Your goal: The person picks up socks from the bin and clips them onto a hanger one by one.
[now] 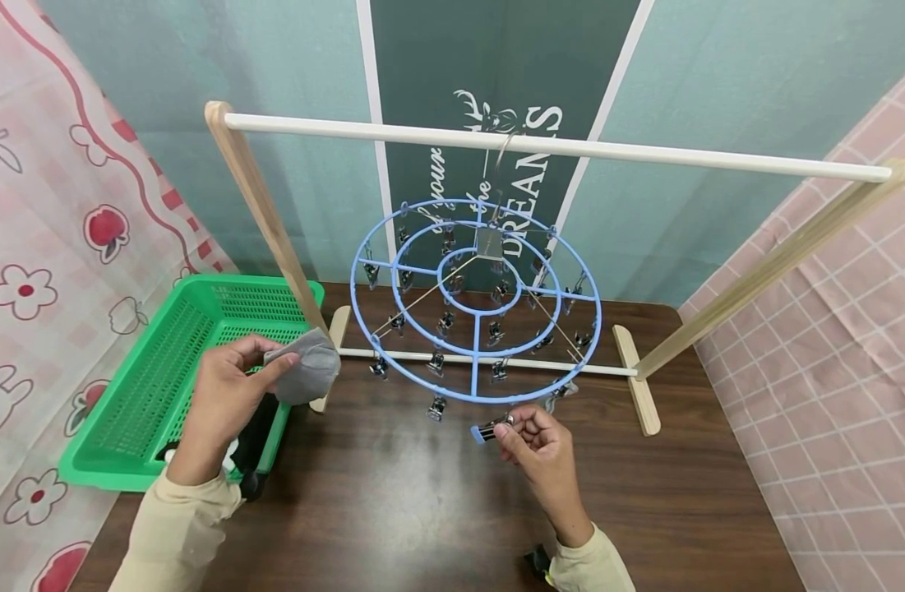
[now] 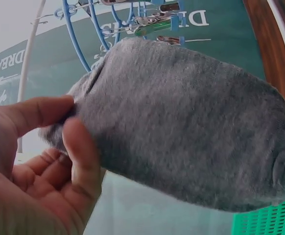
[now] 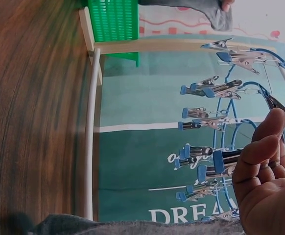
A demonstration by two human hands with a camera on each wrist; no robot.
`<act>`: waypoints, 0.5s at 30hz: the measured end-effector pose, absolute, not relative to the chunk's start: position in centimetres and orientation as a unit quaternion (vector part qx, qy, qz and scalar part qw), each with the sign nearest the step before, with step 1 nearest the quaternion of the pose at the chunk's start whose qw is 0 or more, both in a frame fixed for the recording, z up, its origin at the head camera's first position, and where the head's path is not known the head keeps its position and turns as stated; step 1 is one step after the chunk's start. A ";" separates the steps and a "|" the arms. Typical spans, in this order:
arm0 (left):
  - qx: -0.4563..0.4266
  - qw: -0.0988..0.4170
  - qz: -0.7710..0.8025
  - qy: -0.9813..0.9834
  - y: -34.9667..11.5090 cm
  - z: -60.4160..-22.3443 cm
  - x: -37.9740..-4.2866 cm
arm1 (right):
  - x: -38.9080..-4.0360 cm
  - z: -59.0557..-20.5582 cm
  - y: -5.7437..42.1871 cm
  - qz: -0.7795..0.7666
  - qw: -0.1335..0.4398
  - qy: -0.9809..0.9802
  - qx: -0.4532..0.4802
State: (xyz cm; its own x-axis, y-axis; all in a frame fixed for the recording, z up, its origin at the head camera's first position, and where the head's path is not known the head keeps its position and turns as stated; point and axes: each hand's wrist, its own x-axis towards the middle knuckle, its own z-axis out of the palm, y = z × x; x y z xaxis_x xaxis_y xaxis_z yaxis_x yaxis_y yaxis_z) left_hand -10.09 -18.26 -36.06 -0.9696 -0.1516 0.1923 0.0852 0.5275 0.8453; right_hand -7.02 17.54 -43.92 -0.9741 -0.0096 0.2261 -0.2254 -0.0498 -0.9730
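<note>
In the head view my left hand [image 1: 226,386] pinches a grey sock [image 1: 304,367] at one end, in front of the rack's left post. The sock [image 2: 181,122] fills much of the left wrist view, its body stretching away from the thumb and fingers. My right hand [image 1: 537,444] grips a metal clip [image 1: 489,429] with a blue tip, just below the front rim of a round blue hanger [image 1: 476,397]. In the right wrist view the hand [image 3: 267,181] is beside several hanging clips. A strip of grey fabric [image 3: 132,226] crosses the bottom of that view.
The hanger hangs from the white bar [image 1: 348,130] of a wooden-legged rack, with several clips around its rings. A green basket [image 1: 119,386] holding dark and white items stands on the left of the brown table [image 1: 393,510]. A small dark item [image 1: 538,561] lies by the right sleeve.
</note>
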 end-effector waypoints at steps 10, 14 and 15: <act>-0.035 0.081 -0.513 -0.854 -17.5 -36.4 -9.3 | -7.0 -44.0 17.6 0.716 0.074 -0.690 0.081; -0.040 0.063 -0.519 -0.851 -17.1 -36.7 -9.0 | -7.0 -43.9 17.6 0.715 0.067 -0.692 0.074; -0.043 0.056 -0.525 -0.848 -16.9 -36.8 -8.9 | -7.0 -43.9 17.6 0.715 0.066 -0.692 0.072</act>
